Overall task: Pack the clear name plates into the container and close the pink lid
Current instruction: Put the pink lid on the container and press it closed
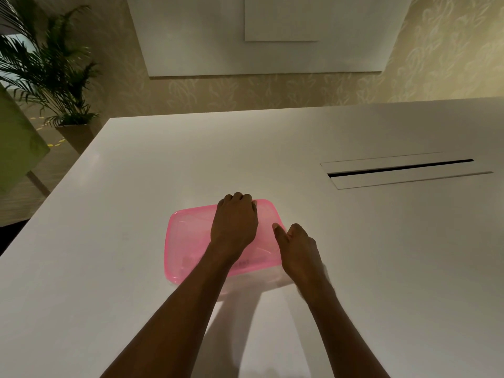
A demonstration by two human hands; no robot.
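Pink lid (pixel 188 241): translucent pink, rectangular with rounded corners; it sits on top of the container, under both hands.
Container (pixel 268 281): clear-walled box; only a blurred strip of wall shows below the lid's near edge, just inboard of the right wrist. It stands on the white table (pixel 136 173).
Contents: faint dark marks show through the lid beside the left wrist; whether they are name plates cannot be told.
Lid appearance: raised rim all round, faint moulded lines across the panel; the part outboard of the left hand is uncovered.
Left hand (pixel 234 222): palm down on the lid's far right area, fingers curled over the far rim, gripping the lid. The forearm crosses the lid from its near edge.
Right hand (pixel 298 249): at the lid's right edge, just beside the left hand and apart from it. The thumb lies on the lid top, pointing towards the left hand; the fingers curl down over the right rim, clasping the lid. Their tips are hidden.
Slot panel (pixel 401 169): recessed in the table, well beyond the right hand and outboard of it.
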